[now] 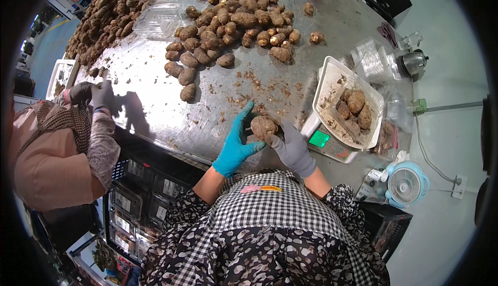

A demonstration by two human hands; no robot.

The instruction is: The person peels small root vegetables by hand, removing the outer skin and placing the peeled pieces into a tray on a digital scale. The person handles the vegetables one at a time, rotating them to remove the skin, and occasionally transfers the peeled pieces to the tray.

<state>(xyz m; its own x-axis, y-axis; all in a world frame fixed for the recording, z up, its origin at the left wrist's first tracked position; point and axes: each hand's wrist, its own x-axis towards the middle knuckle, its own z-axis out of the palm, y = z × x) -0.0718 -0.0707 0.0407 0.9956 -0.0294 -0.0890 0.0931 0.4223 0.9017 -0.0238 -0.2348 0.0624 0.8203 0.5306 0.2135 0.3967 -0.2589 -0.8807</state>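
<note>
My left hand, in a teal glove, and my right hand, in a grey glove, hold a brown taro corm between them above the near edge of the metal table. Fibrous scraps lie just beyond it. Farther back rests a pile of taro corms. To my right, a digital scale with a lit green display bears a white tray. In that tray sits a clear plastic container with several corms.
A co-worker's gloved hands are at the left table edge. A larger corm heap and clear clamshells lie back left. Plastic packaging, a metal kettle-like vessel and a blue fan stand at right. Crates hold packed containers below.
</note>
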